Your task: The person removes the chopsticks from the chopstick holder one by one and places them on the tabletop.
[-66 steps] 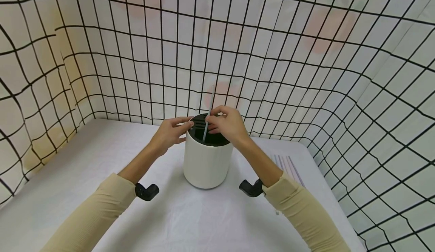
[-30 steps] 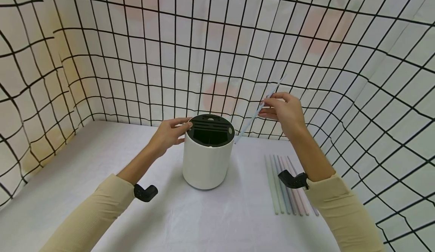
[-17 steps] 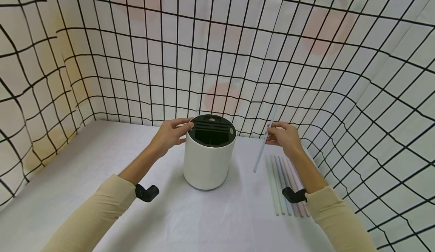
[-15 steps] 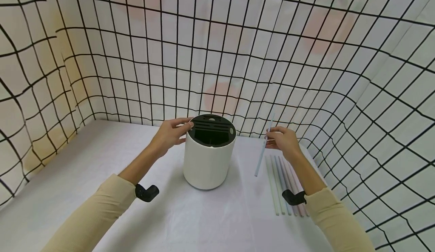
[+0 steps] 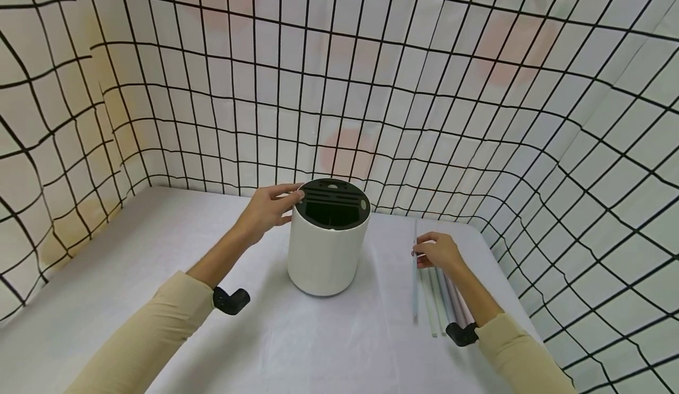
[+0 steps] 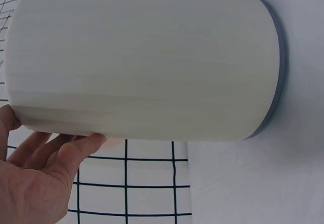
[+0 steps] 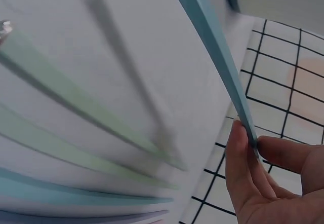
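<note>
A white round canister (image 5: 325,252) with a black slotted top (image 5: 332,203) stands on the white table (image 5: 159,276). My left hand (image 5: 267,208) grips its upper rim, fingers curled over the edge; the left wrist view shows the canister's side (image 6: 147,62) against my fingers (image 6: 55,153). My right hand (image 5: 436,250) pinches a light blue straw (image 5: 415,282) between thumb and finger, just left of a row of several pastel straws (image 5: 442,296) lying on the table. In the right wrist view the blue straw (image 7: 215,46) runs up from my fingertips (image 7: 240,148) above the lying straws (image 7: 76,117).
A white cloth wall with a black grid (image 5: 477,117) surrounds the table at the back, left and right. The table's right edge (image 5: 509,276) runs close beside the lying straws.
My right hand drew the blue straw out of the canister, carried it right and down, and now holds it low beside the row of straws. The left hand stayed on the rim.
</note>
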Motion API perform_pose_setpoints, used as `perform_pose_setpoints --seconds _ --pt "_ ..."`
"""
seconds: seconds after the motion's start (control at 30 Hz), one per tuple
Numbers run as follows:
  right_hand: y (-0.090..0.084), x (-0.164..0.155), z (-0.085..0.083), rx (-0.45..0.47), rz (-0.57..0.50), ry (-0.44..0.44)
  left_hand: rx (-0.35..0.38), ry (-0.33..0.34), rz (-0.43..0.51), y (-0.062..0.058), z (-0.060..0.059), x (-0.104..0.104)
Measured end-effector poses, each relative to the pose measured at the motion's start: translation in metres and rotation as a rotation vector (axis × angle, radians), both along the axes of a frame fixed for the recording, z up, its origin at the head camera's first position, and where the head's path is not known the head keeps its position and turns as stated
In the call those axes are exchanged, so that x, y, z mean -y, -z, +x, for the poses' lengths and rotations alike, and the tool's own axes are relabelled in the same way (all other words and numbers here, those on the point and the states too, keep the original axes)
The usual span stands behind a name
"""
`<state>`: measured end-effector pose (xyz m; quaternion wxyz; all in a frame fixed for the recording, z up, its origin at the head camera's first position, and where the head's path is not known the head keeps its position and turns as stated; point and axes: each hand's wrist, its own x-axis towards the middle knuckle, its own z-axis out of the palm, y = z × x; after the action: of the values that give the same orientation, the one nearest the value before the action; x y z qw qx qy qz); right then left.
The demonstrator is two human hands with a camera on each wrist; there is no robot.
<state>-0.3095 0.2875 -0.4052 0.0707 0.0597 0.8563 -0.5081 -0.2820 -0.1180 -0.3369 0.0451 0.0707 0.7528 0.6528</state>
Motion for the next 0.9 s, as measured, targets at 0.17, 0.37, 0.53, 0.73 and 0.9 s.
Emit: perform_pose_setpoints --seconds 0.17,0.37,0.53,0.73,0.9 --pt "0.011 -0.003 0.005 0.018 0.042 -0.026 0.001 0.000 0.001 -0.001 0.000 0.001" --pt "0.019 -0.007 0.008 0.048 0.092 -0.064 0.001 -0.004 0.002 -0.002 -0.001 0.000" --pt "0.026 -0.010 0.010 0.082 0.106 -0.081 0.000 -0.001 0.002 -0.001 0.000 0.001" --pt "0.032 -0.009 0.011 0.074 0.119 -0.061 0.000 0.000 0.001 0.000 -0.001 0.001" --pt "0.035 -0.009 0.010 0.041 0.171 -0.053 0.007 -0.003 0.008 0.001 -0.002 0.001"
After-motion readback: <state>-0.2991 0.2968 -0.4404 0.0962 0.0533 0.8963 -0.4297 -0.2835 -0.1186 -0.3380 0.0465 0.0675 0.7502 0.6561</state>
